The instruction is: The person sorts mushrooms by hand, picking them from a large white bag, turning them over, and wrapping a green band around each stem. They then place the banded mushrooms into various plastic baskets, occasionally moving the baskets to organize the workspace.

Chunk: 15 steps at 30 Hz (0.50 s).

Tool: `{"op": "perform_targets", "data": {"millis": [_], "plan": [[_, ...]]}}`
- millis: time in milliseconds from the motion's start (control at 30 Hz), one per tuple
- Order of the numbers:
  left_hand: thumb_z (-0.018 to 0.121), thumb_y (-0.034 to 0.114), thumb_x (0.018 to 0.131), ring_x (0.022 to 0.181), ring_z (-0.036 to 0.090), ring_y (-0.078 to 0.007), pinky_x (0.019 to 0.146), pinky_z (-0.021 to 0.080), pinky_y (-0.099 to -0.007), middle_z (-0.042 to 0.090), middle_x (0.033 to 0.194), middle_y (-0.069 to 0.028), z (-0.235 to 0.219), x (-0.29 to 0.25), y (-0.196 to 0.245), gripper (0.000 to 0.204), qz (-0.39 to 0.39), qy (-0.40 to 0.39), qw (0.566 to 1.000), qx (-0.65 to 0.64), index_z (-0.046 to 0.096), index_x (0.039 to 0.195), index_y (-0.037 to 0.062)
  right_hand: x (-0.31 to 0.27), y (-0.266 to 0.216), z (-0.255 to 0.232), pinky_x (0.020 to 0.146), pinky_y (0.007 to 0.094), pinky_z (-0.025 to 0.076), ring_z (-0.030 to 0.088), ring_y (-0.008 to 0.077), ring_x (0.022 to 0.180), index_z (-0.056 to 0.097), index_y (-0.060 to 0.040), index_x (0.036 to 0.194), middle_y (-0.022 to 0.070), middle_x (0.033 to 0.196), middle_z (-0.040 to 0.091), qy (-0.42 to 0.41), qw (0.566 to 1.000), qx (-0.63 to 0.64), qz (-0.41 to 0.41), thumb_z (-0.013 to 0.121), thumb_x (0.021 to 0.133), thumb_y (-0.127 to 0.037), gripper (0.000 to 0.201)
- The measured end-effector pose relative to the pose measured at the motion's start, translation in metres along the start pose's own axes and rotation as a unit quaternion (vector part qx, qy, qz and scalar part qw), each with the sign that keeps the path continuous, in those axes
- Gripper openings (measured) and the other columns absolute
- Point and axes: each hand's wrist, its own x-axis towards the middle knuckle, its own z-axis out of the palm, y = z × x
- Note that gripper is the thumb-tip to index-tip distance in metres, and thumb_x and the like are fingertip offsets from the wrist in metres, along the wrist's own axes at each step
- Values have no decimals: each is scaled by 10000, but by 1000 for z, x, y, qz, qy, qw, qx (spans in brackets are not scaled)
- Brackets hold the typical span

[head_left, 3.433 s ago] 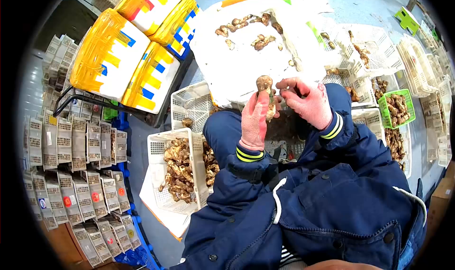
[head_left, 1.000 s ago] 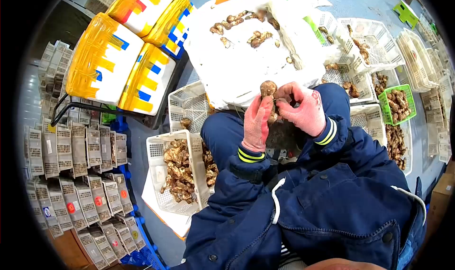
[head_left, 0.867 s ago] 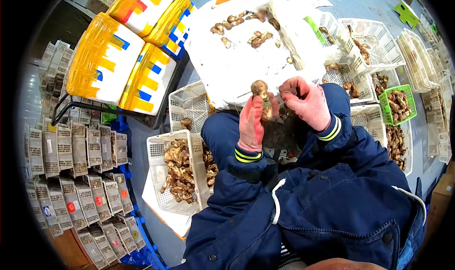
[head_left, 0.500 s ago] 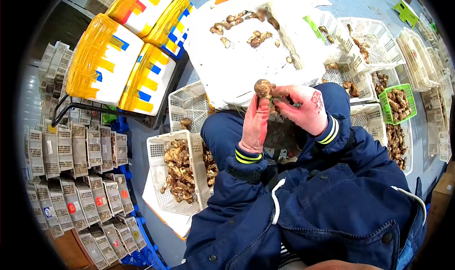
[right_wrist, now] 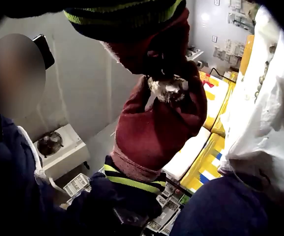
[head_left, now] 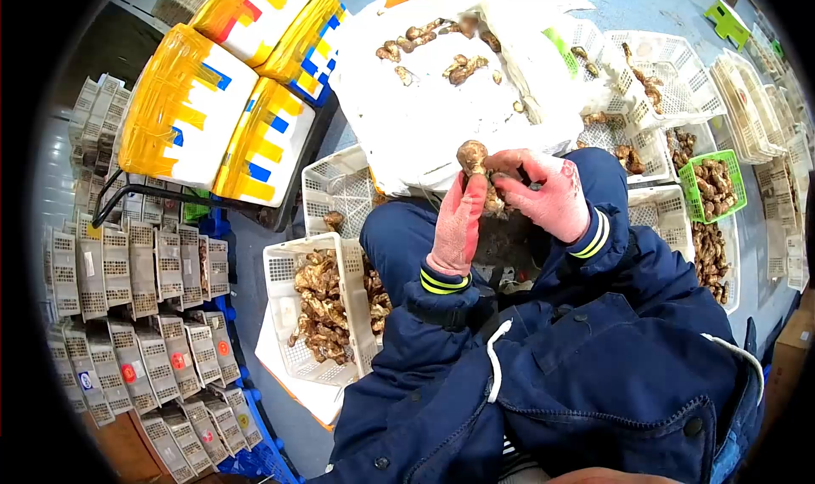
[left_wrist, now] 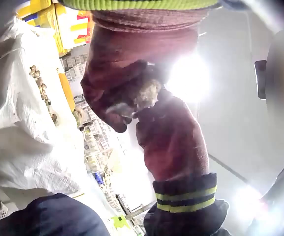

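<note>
A brown-capped mushroom (head_left: 472, 154) stands cap up between my two pink-gloved hands, close over my lap. My left hand (head_left: 456, 225) holds it, with fingers and thumb around the stem. From the other side my right hand (head_left: 548, 197) pinches at the stem just below the cap. In the left wrist view the pale stem end of the mushroom (left_wrist: 148, 93) shows between the dark gloved fingers. The right wrist view has the same dirty, whitish end of the mushroom (right_wrist: 167, 88) resting in the left palm.
Several mushrooms (head_left: 463, 70) lie on a white-covered surface (head_left: 424, 127) in front. At left stands a white basket (head_left: 356, 314) heaped with mushrooms; more baskets and a green basket (head_left: 739, 202) are at right. Taped foam boxes (head_left: 191, 102) and stacked crates (head_left: 136, 272) fill the left.
The right hand parted from the mushroom about 0.9 s ago, then came back to its stem. The mushroom has tilted and turned slightly in the left hand, which keeps hold.
</note>
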Motion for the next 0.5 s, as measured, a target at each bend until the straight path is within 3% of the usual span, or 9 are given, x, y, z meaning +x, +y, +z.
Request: {"op": "perform_targets", "data": {"millis": [100, 200, 267, 367, 500], "plan": [[458, 255, 956, 1039, 451, -107, 925, 353, -240, 504, 1144, -35, 1, 0, 0, 414, 7, 2, 1000, 4, 418, 1268, -14, 1, 1, -5, 617, 229, 466, 571, 65, 681, 634, -28, 1001, 56, 803, 652, -7, 1000, 10, 18, 628, 776, -30, 225], [472, 245, 951, 1036, 456, -106, 920, 359, -237, 503, 1148, -37, 1, 1, -1, 422, 14, -9, 999, 28, 410, 1272, -22, 4, -1, -11, 603, 233, 466, 579, 94, 654, 640, -51, 1004, 61, 799, 651, -23, 999, -32, -37, 644, 769, -48, 235], [475, 269, 949, 928, 487, -79, 806, 397, -218, 546, 1045, -9, 4, 2, -2, 378, 46, 4, 998, 40, 463, 1224, 10, 7, -1, -14, 584, 257, 472, 601, 161, 637, 648, -90, 968, 60, 776, 641, -26, 983, -116, -142, 660, 743, -66, 227], [476, 254, 948, 964, 494, -95, 849, 393, -228, 551, 1070, -27, 0, 4, -5, 373, 55, -8, 998, 41, 468, 1216, -5, 7, -1, -14, 573, 291, 474, 609, 226, 649, 645, -118, 916, 59, 753, 629, -14, 964, -194, -182, 670, 707, -78, 214], [501, 195, 938, 1021, 480, -111, 907, 371, -236, 527, 1131, -55, 0, 3, 0, 382, 31, -31, 999, 31, 439, 1239, -32, 10, -4, -17, 575, 308, 477, 615, 241, 671, 636, -129, 883, 55, 743, 626, -39, 956, -231, -178, 671, 683, -87, 208]]}}
